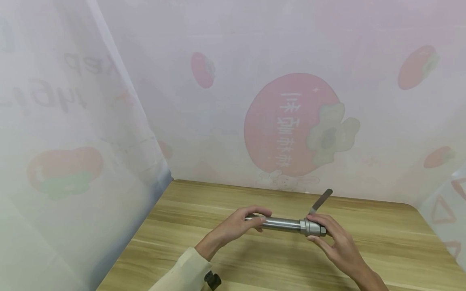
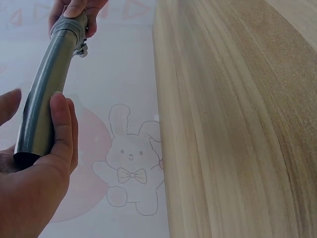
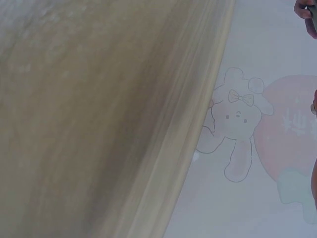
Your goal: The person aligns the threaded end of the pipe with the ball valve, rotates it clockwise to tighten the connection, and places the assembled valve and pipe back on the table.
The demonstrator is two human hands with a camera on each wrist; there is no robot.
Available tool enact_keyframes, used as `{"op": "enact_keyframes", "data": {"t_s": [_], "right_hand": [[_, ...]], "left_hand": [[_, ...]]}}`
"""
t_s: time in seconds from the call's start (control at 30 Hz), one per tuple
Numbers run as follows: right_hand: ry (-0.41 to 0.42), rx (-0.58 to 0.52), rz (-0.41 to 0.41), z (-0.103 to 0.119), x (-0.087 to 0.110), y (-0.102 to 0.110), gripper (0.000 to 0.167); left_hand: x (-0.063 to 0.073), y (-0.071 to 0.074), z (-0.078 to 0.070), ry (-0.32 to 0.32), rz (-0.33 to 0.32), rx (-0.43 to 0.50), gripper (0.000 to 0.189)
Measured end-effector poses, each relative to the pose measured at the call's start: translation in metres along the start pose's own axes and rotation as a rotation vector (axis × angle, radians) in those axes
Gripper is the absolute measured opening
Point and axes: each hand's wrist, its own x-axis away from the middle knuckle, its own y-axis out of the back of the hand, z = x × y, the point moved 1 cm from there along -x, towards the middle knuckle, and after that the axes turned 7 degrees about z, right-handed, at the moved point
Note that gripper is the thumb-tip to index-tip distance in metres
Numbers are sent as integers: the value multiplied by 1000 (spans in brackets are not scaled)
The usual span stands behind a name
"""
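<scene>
A smooth metal pipe [image 1: 282,224] is joined at its right end to a ball valve [image 1: 312,227], with a lever handle [image 1: 321,201] slanting up and away. My left hand [image 1: 236,223] grips the pipe near its free end. In the left wrist view the pipe [image 2: 45,94] shows its open end, fingers lying along one side of it. At the other end my right hand [image 1: 340,244] pinches the valve body between thumb and fingers. Pipe and valve are held roughly level above the table. The right wrist view catches only slivers of hands at its right edge.
The wooden table [image 1: 174,226] lies below both hands. Behind it hangs a pale printed curtain [image 1: 218,141], with another curtain [image 1: 73,133] along the left side. A small black device [image 1: 212,280] sits by the left sleeve [image 1: 185,270].
</scene>
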Motion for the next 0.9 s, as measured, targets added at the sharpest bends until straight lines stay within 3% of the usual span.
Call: {"op": "enact_keyframes", "data": {"t_s": [0.9], "right_hand": [[5,-4,7,1,2,1,61]], "left_hand": [[-2,-1,-3,-11,19,-2,34]]}}
